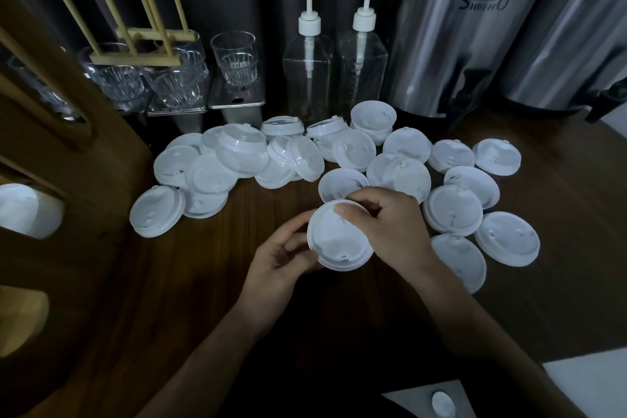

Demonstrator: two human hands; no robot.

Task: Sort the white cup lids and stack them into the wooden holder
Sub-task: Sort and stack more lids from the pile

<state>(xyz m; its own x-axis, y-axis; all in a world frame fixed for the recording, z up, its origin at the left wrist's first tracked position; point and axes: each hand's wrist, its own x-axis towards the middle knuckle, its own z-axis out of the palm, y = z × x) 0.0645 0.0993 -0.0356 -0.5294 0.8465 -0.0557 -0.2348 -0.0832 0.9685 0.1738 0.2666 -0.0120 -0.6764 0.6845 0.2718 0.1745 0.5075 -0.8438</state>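
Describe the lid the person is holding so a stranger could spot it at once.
Start at the two pump bottles at the back of the table. In front lie scattered lids. Unlike those, this lid is held between the left hand and right hand.

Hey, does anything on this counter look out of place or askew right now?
Yes. At the back left a wooden dowel rack sits perched on top of the drinking glasses rather than on the table. The white lids lie in a loose heap, several leaning on one another.
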